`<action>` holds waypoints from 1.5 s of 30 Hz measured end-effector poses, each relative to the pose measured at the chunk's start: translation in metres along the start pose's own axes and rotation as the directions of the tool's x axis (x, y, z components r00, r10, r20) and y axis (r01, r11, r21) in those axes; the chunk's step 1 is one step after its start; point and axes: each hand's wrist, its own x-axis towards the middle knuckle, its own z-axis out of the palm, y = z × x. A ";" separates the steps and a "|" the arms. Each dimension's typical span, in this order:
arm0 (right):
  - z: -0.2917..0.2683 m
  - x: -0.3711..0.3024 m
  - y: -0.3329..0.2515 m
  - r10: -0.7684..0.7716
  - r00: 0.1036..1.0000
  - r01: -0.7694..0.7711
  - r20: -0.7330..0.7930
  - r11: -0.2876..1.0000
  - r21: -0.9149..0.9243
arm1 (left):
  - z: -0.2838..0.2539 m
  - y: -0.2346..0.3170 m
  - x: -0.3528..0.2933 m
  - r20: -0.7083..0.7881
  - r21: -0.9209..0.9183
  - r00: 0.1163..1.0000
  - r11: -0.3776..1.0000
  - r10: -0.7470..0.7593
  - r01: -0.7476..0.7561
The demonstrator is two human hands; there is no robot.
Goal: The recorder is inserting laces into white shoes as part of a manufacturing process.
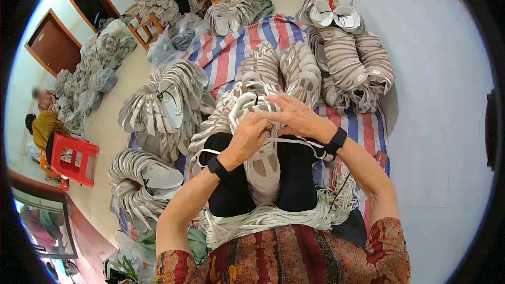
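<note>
A beige and white shoe upper (263,171) is wedged between my black-clad knees, its toe pointing toward me. My left hand (248,139) is closed at the lacing area, pinching a white shoelace. From the far right side, my right hand (305,119) reaches over the shoe's opening, its fingers bent around the lace beside the left fingertips. Loose lace ends hang out to both sides of the shoe. The exact pinch points are partly hidden by my fingers. Across my lap lies a thick bundle of white shoelaces (258,224).
Stacked shoe uppers (302,71) stand just beyond my knees. Bundled white pieces (144,179) lie to the left, more stacks (347,55) to the right. A striped tarp (223,55) covers the floor. A red stool (73,158) and another person (44,129) are far left.
</note>
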 end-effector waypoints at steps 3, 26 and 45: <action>0.006 -0.002 0.008 -0.045 0.998 0.046 -0.040 0.999 0.017 | 0.010 0.005 0.002 -0.059 0.151 0.997 0.987 0.059 -0.049; 0.040 0.003 -0.025 0.175 0.980 -0.136 -0.097 0.938 0.319 | -0.026 0.007 -0.044 -0.220 0.080 0.954 0.971 -0.203 0.225; 0.033 -0.006 -0.053 0.388 0.895 -0.339 -0.219 0.912 0.231 | -0.032 -0.036 -0.005 -0.301 0.136 0.954 0.989 -0.017 0.061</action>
